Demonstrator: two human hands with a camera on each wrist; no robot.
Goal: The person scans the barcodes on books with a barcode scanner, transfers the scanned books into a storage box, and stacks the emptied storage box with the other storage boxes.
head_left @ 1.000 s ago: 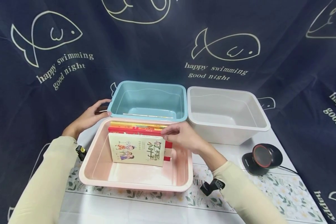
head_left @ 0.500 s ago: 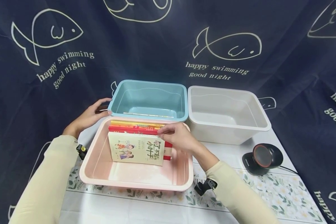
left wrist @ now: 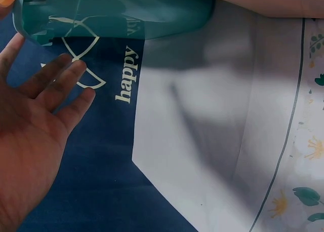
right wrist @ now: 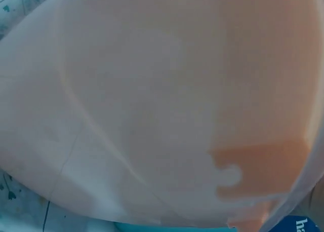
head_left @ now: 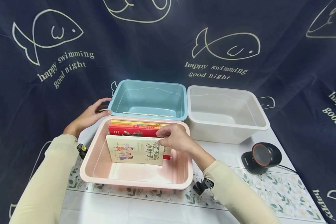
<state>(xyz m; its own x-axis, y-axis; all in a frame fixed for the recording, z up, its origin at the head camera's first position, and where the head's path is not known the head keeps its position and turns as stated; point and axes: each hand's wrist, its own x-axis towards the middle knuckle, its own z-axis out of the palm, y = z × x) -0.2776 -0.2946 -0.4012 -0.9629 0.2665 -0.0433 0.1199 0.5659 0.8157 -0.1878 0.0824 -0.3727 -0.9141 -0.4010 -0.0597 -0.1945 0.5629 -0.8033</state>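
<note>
R hand [head_left: 175,137] pinches the cream book [head_left: 133,151] by its top corner in the pink bin [head_left: 135,184]; L hand [head_left: 86,116], fingers spread, touches the blue bin [head_left: 149,96]. Only 1 corner's held, so imo it cd twist n slip.

Cream book [head_left: 134,151] on edge in pink bin [head_left: 137,184]

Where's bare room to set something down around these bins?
On the white bin's visible floor; in the pink bin, between the cream book and near rim; on the table, in front of the pink bin. Crowded: the pink bin's back, with more books and the right hand.
</note>
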